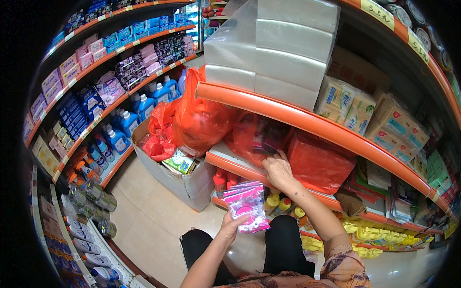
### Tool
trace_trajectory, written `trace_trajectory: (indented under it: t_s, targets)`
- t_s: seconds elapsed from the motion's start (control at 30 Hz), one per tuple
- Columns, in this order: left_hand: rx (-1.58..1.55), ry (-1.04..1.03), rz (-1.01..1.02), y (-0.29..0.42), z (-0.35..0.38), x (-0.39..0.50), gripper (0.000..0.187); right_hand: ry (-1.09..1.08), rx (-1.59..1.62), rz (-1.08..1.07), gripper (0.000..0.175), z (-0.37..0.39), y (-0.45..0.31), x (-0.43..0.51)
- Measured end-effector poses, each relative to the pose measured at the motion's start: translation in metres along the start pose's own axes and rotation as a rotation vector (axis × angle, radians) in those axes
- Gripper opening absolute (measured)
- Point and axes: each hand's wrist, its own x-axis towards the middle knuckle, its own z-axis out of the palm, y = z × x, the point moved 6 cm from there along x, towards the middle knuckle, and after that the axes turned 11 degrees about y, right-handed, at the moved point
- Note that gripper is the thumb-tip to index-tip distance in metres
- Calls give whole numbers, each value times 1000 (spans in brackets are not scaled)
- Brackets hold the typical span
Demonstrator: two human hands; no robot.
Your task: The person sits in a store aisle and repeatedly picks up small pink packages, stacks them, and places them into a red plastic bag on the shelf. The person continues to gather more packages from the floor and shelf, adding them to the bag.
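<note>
My left hand (231, 226) grips a few flat plastic packets (248, 207), pink and white with zip-style tops, above my knees. My right hand (278, 170) reaches to the lower shelf, its fingertips at the mouth of a thin red plastic bag (242, 142). Dark and pink packets (268, 138) show inside that bag. Whether my right fingers hold a packet or the bag is hidden. Just right of this hand sits a large block-shaped bundle in red plastic (318, 162).
A cardboard box (173, 187) with another full red bag (201, 126) stands on the floor to the left. An orange-edged shelf (306, 122) overhangs my right hand, bearing wrapped white paper packs (288, 61). Bottles of blue detergent (146, 106) line the left shelving.
</note>
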Motion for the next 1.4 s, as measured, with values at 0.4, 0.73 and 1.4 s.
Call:
trace_trajectory:
  t_s: [0.4, 0.73, 1.4]
  targets:
    - [40, -105, 196, 65, 46, 6, 55, 211, 126, 96, 26, -15, -23, -38]
    - [646, -18, 443, 136, 163, 117, 60, 128, 215, 228, 37, 6, -56, -111]
    - [1313, -6, 1367, 151, 231, 226, 35, -210, 452, 226, 23, 37, -62, -123]
